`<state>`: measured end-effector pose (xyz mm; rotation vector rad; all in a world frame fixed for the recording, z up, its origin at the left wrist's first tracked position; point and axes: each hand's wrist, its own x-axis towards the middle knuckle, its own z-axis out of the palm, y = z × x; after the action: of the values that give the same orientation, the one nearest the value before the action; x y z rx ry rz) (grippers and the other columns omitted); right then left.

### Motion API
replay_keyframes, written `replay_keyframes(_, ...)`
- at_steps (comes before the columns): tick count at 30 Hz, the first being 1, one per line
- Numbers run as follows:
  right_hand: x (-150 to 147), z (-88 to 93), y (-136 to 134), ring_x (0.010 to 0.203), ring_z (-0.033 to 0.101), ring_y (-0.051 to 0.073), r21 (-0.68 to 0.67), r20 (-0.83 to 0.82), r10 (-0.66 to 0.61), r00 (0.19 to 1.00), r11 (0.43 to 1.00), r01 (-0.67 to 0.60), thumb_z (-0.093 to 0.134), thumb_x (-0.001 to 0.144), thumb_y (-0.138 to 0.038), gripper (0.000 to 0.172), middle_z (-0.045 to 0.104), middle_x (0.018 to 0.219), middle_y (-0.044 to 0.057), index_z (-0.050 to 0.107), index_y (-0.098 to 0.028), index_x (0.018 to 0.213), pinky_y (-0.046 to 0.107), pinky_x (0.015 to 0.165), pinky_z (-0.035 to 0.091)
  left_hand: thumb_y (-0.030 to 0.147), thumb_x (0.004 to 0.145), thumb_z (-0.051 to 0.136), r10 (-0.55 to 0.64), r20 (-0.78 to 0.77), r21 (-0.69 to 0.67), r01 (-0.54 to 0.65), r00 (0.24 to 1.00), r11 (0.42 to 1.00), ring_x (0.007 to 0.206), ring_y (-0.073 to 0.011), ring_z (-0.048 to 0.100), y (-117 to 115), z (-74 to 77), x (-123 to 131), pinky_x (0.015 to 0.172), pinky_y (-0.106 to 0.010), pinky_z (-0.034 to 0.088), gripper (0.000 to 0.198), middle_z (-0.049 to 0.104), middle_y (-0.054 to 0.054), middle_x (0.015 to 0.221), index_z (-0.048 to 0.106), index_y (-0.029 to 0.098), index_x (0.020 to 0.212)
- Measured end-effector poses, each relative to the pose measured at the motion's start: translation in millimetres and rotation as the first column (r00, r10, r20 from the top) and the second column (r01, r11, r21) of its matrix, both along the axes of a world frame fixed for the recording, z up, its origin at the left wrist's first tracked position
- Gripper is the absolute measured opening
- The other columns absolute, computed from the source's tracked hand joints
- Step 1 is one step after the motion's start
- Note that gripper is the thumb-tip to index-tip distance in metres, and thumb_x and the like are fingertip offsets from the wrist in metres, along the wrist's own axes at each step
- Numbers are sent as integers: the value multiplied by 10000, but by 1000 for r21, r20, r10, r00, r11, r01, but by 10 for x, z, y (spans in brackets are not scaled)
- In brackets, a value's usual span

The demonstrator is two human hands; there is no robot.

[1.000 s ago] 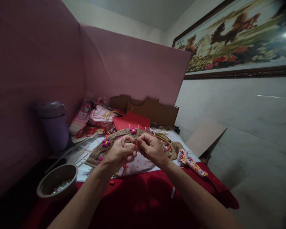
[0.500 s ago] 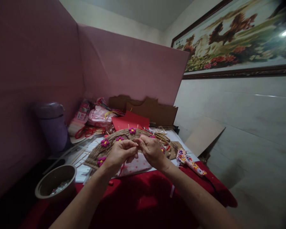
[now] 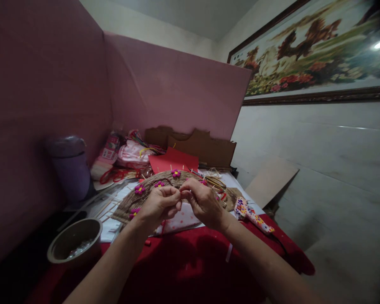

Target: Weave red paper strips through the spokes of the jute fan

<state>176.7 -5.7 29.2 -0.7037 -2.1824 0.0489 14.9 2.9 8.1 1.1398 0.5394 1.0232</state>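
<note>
My left hand (image 3: pixel 164 203) and my right hand (image 3: pixel 203 200) meet fingertip to fingertip, both pinched closed. Whatever sits between the fingertips is too small to make out. Behind and below them lies a fan-shaped woven piece (image 3: pixel 125 206) of brown cord with short sticks poking from its curved edge. Purple-pink flowers with yellow centres, such as one flower (image 3: pixel 175 173), are spread over it. White cloth with pink dots (image 3: pixel 183 219) shows under my wrists. My hands hide the middle of the woven piece.
A bowl with clear beads (image 3: pixel 74 240) stands at left, near a purple lidded container (image 3: pixel 70 169). A flower-patterned glue gun (image 3: pixel 253 215) lies at right on the red cloth (image 3: pixel 190 270). Red paper (image 3: pixel 174 159), cardboard (image 3: pixel 205 147) and scissors (image 3: pixel 215 181) are at the back.
My right hand has turned and shifted slightly, its fingertips closing in against the left ones. My left hand has moved a little left. The surrounding things stay put.
</note>
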Motion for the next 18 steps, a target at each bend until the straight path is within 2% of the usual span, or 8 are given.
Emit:
replay_keyframes(3,-10,-37,20,687,498,159,53,25,-15,1000,998,13,378,910,-172,119,530,778,44,485,-192,860,271,637,395,327,669,734,-9,7,-8,9,1000,1000,313,-16,327,6,-4,-3,333,-165,163,276,568,8,487,561,118,618)
replay_keyframes(6,-25,-54,48,638,474,158,145,78,-109,991,985,97,346,916,-170,149,515,739,40,453,-196,815,271,608,376,342,671,730,-4,-4,12,4,1000,1000,317,-15,316,-2,8,9,332,-166,160,293,565,4,489,558,117,596)
replay_keyframes(8,-31,-51,62,626,472,164,199,129,-198,972,965,170,327,931,-196,183,516,718,43,447,-195,793,274,592,354,355,676,723,40,-35,54,-38,999,998,325,-13,313,-14,24,23,337,-164,159,293,574,-2,497,574,113,602)
replay_keyframes(11,-27,-45,74,607,482,174,240,189,-302,934,937,255,303,944,-228,237,524,679,50,458,-187,770,277,564,313,350,669,722,172,-108,154,-154,979,976,339,-23,335,-33,52,46,346,-164,194,262,593,-16,502,617,112,640)
replay_keyframes(14,-14,-59,92,566,482,160,203,195,-349,917,929,310,324,941,-243,252,538,637,43,478,-181,751,273,545,270,308,663,719,315,-181,275,-259,932,926,373,-52,395,-53,73,63,366,-176,271,199,604,-21,509,663,119,690)
replay_keyframes(18,-15,-80,118,496,426,124,53,130,-330,935,944,326,369,924,-262,309,511,553,2,469,-197,640,265,523,231,253,676,695,386,-210,438,-266,898,858,396,-62,406,-80,83,77,378,-177,287,113,586,-3,498,682,145,646)
